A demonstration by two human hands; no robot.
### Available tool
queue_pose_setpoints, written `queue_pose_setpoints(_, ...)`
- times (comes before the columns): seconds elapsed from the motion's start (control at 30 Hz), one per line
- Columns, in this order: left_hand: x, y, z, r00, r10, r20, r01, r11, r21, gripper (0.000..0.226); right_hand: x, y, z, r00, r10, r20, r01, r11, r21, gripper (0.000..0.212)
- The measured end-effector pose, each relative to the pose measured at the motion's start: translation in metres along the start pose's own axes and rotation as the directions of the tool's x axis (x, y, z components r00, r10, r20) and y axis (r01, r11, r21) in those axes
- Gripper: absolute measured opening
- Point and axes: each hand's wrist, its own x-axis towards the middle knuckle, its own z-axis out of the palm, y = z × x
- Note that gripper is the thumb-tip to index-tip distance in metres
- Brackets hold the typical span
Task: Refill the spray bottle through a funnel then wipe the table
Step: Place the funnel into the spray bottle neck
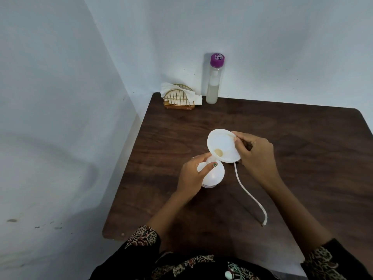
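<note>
The left hand (pixel 192 174) is curled round the neck of the spray bottle (pixel 214 175), which stands on the table (pixel 302 158) just in front of the person. The right hand (pixel 255 156) pinches the far rim of the white funnel (pixel 223 145), whose spout is set at the bottle's mouth while its bowl is tilted toward the camera. A pale residue is seen in the funnel's throat.

The bottle is judged to be light, thin plastic, easily tipped when nearly empty, so the neck is the steadiest place to hold it. The funnel appears stiff but light and top-heavy; it is best steadied by the rim.

A white tube (pixel 249 194), probably the sprayer's dip tube, trails from under the right hand across the table and could be snagged. Against the far wall stand a tall bottle with a purple cap (pixel 215 81), partly filled with cloudy liquid, and a wire holder of tissues (pixel 178 98); both are well apart from the hands.
</note>
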Motion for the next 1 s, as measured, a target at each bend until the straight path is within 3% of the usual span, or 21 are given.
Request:
queue_pose_setpoints(0.27,-0.002,0.002,-0.003,0.998,0.069,0.007,-0.069,0.997,0.042,0.049,-0.001,0.003,0.008,1.000,0.003,0.012,-0.002,0.995,-0.096,0.029)
queue_pose_setpoints(0.43,-0.002,-0.002,-0.003,0.997,0.077,-0.024,-0.075,0.996,0.043,0.040,-0.003,0.005,0.015,0.999,-0.036,0.034,0.041,0.988,-0.149,0.030)
queue_pose_setpoints(0.57,-0.003,-0.003,-0.003,0.998,0.056,-0.027,-0.055,0.998,0.042,0.045,-0.006,0.005,0.022,0.998,-0.044,0.037,0.053,0.953,-0.297,0.036)
queue_pose_setpoints(0.67,-0.001,-0.006,-0.004,0.999,0.038,-0.022,-0.036,0.998,0.059,0.039,-0.006,0.004,0.023,0.995,-0.012,0.100,0.049,0.923,-0.381,0.040)
queue_pose_setpoints(0.77,0.000,-0.006,-0.005,0.999,0.033,-0.014,-0.032,0.997,0.063,0.036,0.003,-0.001,0.017,0.975,-0.002,0.223,0.069,0.954,-0.293,0.047)
queue_pose_setpoints(0.83,-0.001,-0.004,-0.006,0.999,0.034,-0.004,-0.033,0.997,0.067,0.039,0.012,-0.006,0.010,0.914,-0.051,0.402,0.153,0.962,-0.226,0.057)
queue_pose_setpoints(0.9,0.000,-0.003,-0.007,0.999,0.039,-0.007,-0.039,0.995,0.089,0.039,0.019,-0.014,0.004,0.784,-0.091,0.614,0.240,0.956,-0.166,0.063)
queue_pose_setpoints(1.0,0.001,-0.004,-0.008,0.999,0.024,-0.022,-0.022,0.994,0.112,0.031,0.026,-0.019,0.003,0.655,-0.111,0.748,0.343,0.925,-0.163,0.062)
